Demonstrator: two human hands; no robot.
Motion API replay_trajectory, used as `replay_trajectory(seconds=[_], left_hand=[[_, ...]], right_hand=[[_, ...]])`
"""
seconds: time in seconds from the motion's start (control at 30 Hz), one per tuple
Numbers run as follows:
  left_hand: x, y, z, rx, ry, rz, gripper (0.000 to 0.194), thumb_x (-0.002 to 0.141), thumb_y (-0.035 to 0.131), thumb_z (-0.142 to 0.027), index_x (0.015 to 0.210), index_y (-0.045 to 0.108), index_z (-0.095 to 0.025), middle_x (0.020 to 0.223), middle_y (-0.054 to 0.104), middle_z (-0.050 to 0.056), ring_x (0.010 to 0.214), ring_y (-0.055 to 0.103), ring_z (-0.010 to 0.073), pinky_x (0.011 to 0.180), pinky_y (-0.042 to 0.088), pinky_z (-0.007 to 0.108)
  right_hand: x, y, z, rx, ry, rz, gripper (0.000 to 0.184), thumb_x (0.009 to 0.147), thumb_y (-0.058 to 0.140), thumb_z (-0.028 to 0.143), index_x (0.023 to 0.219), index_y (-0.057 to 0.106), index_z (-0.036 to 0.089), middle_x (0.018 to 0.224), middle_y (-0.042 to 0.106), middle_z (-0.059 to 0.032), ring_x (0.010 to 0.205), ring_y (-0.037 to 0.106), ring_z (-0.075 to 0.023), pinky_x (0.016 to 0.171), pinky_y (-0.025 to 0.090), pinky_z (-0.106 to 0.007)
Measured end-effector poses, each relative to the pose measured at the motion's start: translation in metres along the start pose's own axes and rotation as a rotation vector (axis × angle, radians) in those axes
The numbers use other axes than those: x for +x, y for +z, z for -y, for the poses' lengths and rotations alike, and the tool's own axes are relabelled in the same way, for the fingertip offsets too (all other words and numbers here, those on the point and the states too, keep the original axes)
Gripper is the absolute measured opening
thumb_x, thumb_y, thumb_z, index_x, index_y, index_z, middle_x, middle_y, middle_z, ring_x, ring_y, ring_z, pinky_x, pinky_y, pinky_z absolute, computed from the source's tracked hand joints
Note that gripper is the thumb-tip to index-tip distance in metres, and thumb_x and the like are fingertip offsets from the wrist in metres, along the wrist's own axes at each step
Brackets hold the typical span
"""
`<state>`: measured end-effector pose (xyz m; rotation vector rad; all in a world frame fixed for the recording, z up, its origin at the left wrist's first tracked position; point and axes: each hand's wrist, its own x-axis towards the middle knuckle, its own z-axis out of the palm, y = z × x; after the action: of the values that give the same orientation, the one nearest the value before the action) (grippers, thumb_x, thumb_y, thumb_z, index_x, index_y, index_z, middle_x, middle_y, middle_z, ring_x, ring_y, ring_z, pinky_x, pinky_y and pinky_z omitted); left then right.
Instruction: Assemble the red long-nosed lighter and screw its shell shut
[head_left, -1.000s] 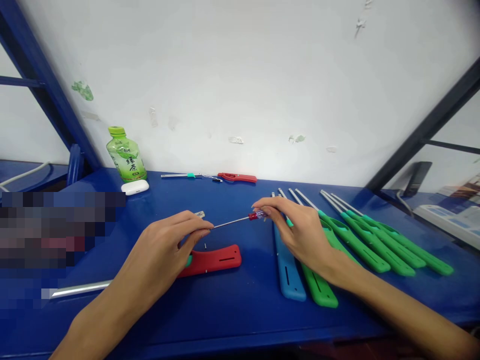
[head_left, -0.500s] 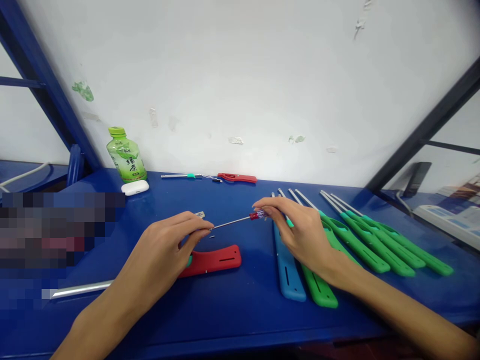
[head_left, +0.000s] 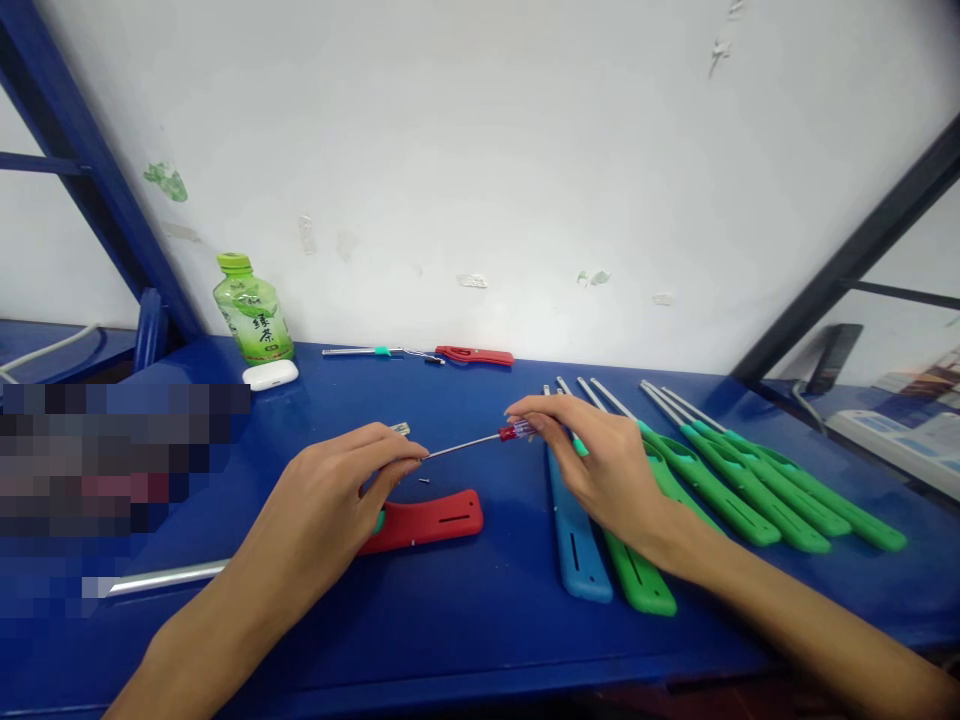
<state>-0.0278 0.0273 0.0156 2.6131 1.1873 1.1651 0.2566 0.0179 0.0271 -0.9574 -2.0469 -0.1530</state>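
Observation:
My right hand (head_left: pixel 600 465) is closed round the red handle of a thin screwdriver (head_left: pixel 480 441), pinching it with the fingertips. The shaft points left to my left hand (head_left: pixel 337 500), whose fingertips are pinched together at its tip; what they pinch is too small to see. Under my left hand a red lighter body (head_left: pixel 431 520) lies on the blue table (head_left: pixel 465 620), its metal tube (head_left: pixel 165 577) sticking out to the left. A tiny dark screw (head_left: pixel 424 481) lies on the table just below the shaft's tip.
Right of my hands lie a blue lighter (head_left: pixel 574 530) and a row of several green long-nosed lighters (head_left: pixel 742 480). At the back stand a green tea bottle (head_left: pixel 253 310), a white earbud case (head_left: pixel 270 374) and a red lighter in parts (head_left: pixel 472 355). A blurred patch covers the left.
Both hands have kept their places. The tiny screw has shifted a little to the right on the table near the shaft's tip.

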Motion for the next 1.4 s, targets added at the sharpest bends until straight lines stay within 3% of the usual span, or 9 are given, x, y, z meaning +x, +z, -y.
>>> replay_trajectory(seconds=[0.37, 0.6, 0.77, 1.0, 1.17, 1.3, 1.4], left_hand=[[-0.001, -0.001, -0.002, -0.028, -0.01, 0.001, 0.025, 0.101, 0.054, -0.025, 0.099, 0.079, -0.028, 0.098, 0.08, -0.003, 0.08, 0.074, 0.0128, 0.065, 0.053, 0.021], [0.001, -0.002, -0.007, -0.099, -0.049, -0.013, 0.025, 0.102, 0.056, -0.03, 0.096, 0.08, -0.027, 0.094, 0.081, -0.002, 0.077, 0.074, 0.013, 0.062, 0.052, 0.021], [0.002, -0.005, -0.014, -0.184, -0.119, -0.04, 0.022, 0.1, 0.059, -0.035, 0.096, 0.08, -0.029, 0.09, 0.08, -0.005, 0.061, 0.068, 0.0089, 0.056, 0.052, 0.019], [0.003, -0.011, -0.023, -0.285, -0.239, -0.073, 0.016, 0.095, 0.067, -0.034, 0.105, 0.079, -0.033, 0.065, 0.074, -0.011, 0.047, 0.063, 0.0063, 0.05, 0.05, 0.015], [0.003, -0.012, -0.026, -0.308, -0.262, -0.076, 0.012, 0.092, 0.069, -0.034, 0.096, 0.08, -0.032, 0.073, 0.077, -0.01, 0.048, 0.064, 0.0064, 0.05, 0.051, 0.016], [0.003, -0.004, -0.031, -0.303, -0.262, -0.087, 0.01, 0.092, 0.07, -0.033, 0.095, 0.08, -0.035, 0.082, 0.08, -0.011, 0.06, 0.071, 0.0075, 0.054, 0.052, 0.016], [0.001, 0.004, -0.035, -0.295, -0.258, -0.106, 0.013, 0.092, 0.072, -0.03, 0.098, 0.079, -0.038, 0.09, 0.081, -0.012, 0.075, 0.076, 0.0086, 0.06, 0.055, 0.015]], right_hand=[[0.003, -0.001, 0.005, 0.027, 0.023, -0.042, 0.021, 0.108, 0.057, 0.013, 0.12, 0.069, 0.025, 0.102, 0.081, 0.0012, 0.089, 0.077, -0.0139, 0.081, 0.06, -0.026], [0.0, -0.001, 0.004, 0.013, -0.032, -0.1, 0.024, 0.108, 0.058, 0.014, 0.124, 0.07, 0.026, 0.103, 0.082, -0.0012, 0.089, 0.078, -0.0163, 0.089, 0.061, -0.033], [0.002, -0.002, 0.007, 0.03, -0.022, -0.149, 0.026, 0.107, 0.057, 0.014, 0.123, 0.072, 0.029, 0.104, 0.083, -0.0008, 0.088, 0.078, -0.0179, 0.084, 0.064, -0.035], [0.004, -0.005, 0.01, 0.121, -0.03, -0.184, 0.027, 0.105, 0.062, 0.012, 0.12, 0.075, 0.03, 0.102, 0.082, -0.0004, 0.085, 0.077, -0.0172, 0.081, 0.064, -0.035], [0.005, -0.006, 0.01, 0.307, 0.023, -0.234, 0.022, 0.1, 0.07, 0.013, 0.115, 0.074, 0.029, 0.108, 0.078, -0.0028, 0.098, 0.076, -0.0197, 0.083, 0.067, -0.036], [0.008, -0.008, 0.016, 0.551, 0.152, -0.28, 0.016, 0.095, 0.08, 0.021, 0.109, 0.077, 0.028, 0.101, 0.078, -0.0017, 0.091, 0.078, -0.0192, 0.076, 0.069, -0.031], [0.006, -0.009, 0.02, 0.589, 0.18, -0.282, 0.012, 0.095, 0.082, 0.028, 0.107, 0.08, 0.03, 0.097, 0.082, -0.0005, 0.087, 0.08, -0.0185, 0.073, 0.069, -0.028]])
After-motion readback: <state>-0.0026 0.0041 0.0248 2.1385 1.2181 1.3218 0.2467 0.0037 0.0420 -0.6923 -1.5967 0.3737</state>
